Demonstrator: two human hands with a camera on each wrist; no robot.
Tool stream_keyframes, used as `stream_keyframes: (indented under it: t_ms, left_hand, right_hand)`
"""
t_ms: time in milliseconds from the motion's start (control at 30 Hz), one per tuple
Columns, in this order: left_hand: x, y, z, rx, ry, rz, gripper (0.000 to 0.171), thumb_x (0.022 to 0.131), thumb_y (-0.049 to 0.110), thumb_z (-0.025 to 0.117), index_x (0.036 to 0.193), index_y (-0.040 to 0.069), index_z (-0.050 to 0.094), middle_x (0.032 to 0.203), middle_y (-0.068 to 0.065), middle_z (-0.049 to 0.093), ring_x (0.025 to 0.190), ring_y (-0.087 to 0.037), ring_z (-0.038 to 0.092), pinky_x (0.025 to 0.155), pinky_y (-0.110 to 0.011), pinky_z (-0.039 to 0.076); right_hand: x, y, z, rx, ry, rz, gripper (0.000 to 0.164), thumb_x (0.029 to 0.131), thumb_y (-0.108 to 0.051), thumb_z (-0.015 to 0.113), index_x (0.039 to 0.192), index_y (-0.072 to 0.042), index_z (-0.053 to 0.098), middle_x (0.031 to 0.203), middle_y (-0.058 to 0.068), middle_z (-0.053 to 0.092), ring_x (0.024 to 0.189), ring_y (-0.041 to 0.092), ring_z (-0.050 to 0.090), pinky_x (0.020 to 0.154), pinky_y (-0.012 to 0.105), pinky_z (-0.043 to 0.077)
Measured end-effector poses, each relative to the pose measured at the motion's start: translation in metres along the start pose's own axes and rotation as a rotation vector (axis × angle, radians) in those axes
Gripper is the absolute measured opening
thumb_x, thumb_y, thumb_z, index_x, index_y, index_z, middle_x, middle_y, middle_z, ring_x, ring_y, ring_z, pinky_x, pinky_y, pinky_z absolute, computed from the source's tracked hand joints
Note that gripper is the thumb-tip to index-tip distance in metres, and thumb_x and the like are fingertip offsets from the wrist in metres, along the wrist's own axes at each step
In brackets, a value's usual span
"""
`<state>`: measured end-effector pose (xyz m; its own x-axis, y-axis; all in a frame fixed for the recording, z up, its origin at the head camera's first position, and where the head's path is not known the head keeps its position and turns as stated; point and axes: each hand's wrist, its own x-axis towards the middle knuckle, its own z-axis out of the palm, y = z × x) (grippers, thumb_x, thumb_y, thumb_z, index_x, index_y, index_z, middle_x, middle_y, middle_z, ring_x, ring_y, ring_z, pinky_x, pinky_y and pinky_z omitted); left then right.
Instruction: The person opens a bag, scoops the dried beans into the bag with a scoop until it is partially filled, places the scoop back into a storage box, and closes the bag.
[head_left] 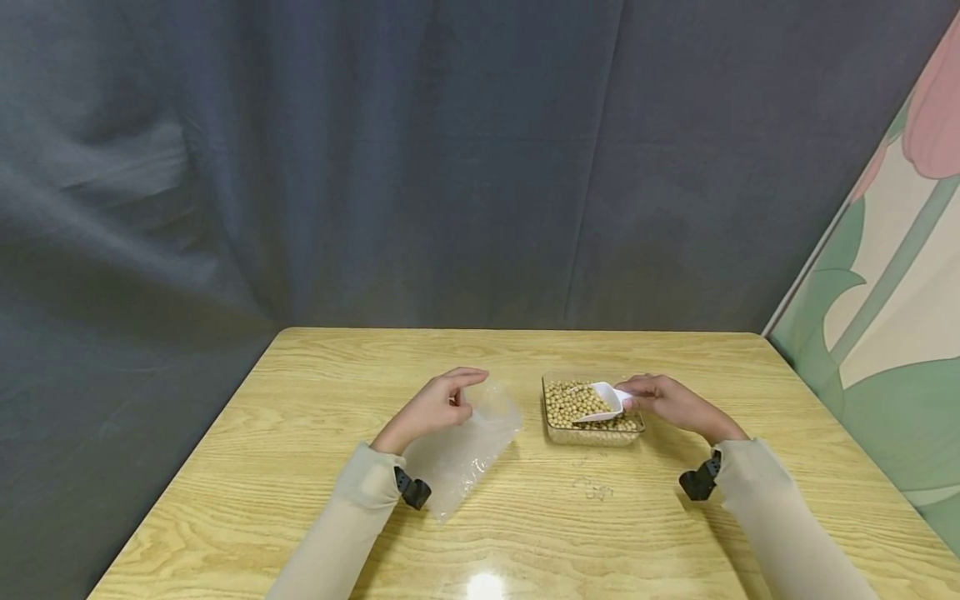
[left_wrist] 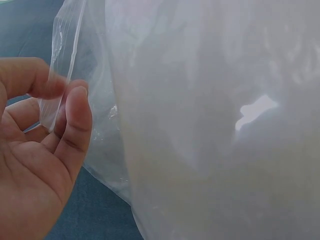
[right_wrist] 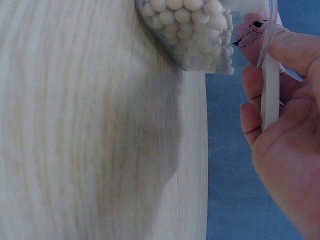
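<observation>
My left hand (head_left: 438, 406) pinches the edge of a clear zip-lock bag (head_left: 457, 467) between thumb and fingers. In the left wrist view the zip strip runs by the fingertips, and the bag (left_wrist: 200, 125) fills most of the frame. A white scoop (head_left: 609, 398) lies over a clear rectangular container (head_left: 596, 437) of round beige beans (head_left: 566, 402). My right hand (head_left: 667, 402) grips its handle at the container's right side. The right wrist view shows fingers curled around the white handle (right_wrist: 270, 95), beside the container's wall with beans (right_wrist: 192, 25) behind it.
Both stand on a light wooden table (head_left: 585, 542). Small clear curled bits (head_left: 594, 490) lie in front of the container. A dark curtain (head_left: 450, 167) hangs behind the table, and a flower-patterned panel (head_left: 885, 333) stands at the right.
</observation>
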<state>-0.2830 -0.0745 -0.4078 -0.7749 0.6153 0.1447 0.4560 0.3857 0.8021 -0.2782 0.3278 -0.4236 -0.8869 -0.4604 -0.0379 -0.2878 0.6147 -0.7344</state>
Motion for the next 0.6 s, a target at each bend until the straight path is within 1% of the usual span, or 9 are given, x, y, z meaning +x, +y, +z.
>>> stream_keyframes:
  t_ms: [167, 367, 500, 600]
  left_hand:
    - [-0.0005, -0.0006, -0.0002, 0.004, 0.0, -0.002, 0.06, 0.084, -0.005, 0.05, 0.143, 0.005, 0.045, 0.147, -0.012, 0.043, 0.063, -0.012, 0.044, 0.056, -0.022, 0.041]
    - [-0.0016, -0.0001, -0.0006, 0.011, 0.005, -0.005, 0.061, 0.083, -0.004, 0.05, 0.143, 0.005, 0.046, 0.146, -0.011, 0.044, 0.062, -0.01, 0.044, 0.056, -0.021, 0.042]
    - [-0.0018, -0.0003, -0.0005, 0.01, 0.004, -0.013, 0.061, 0.083, -0.004, 0.05, 0.143, 0.006, 0.045, 0.145, -0.012, 0.046, 0.061, -0.009, 0.044, 0.056, -0.02, 0.041]
    - [-0.0019, -0.0011, -0.0005, 0.003, 0.002, -0.009, 0.062, 0.083, -0.004, 0.049, 0.143, 0.005, 0.045, 0.144, -0.014, 0.045, 0.061, -0.009, 0.044, 0.055, -0.021, 0.041]
  right_hand:
    - [-0.0005, 0.0014, 0.0003, 0.007, 0.006, -0.005, 0.034, 0.098, -0.019, 0.052, 0.125, 0.0, 0.062, 0.125, 0.022, 0.058, 0.111, 0.032, 0.056, 0.088, 0.045, 0.05]
    - [-0.0008, 0.003, 0.0007, 0.015, 0.005, 0.002, 0.037, 0.098, -0.022, 0.053, 0.128, 0.0, 0.061, 0.129, 0.023, 0.056, 0.114, 0.034, 0.055, 0.089, 0.043, 0.05]
    - [-0.0013, 0.0025, 0.0009, 0.02, 0.011, 0.007, 0.038, 0.099, -0.023, 0.052, 0.128, -0.001, 0.061, 0.132, 0.024, 0.054, 0.117, 0.037, 0.053, 0.091, 0.044, 0.049]
    - [-0.0019, 0.0021, 0.0012, 0.021, 0.017, 0.008, 0.038, 0.099, -0.022, 0.052, 0.128, 0.0, 0.061, 0.133, 0.024, 0.053, 0.119, 0.041, 0.051, 0.093, 0.047, 0.048]
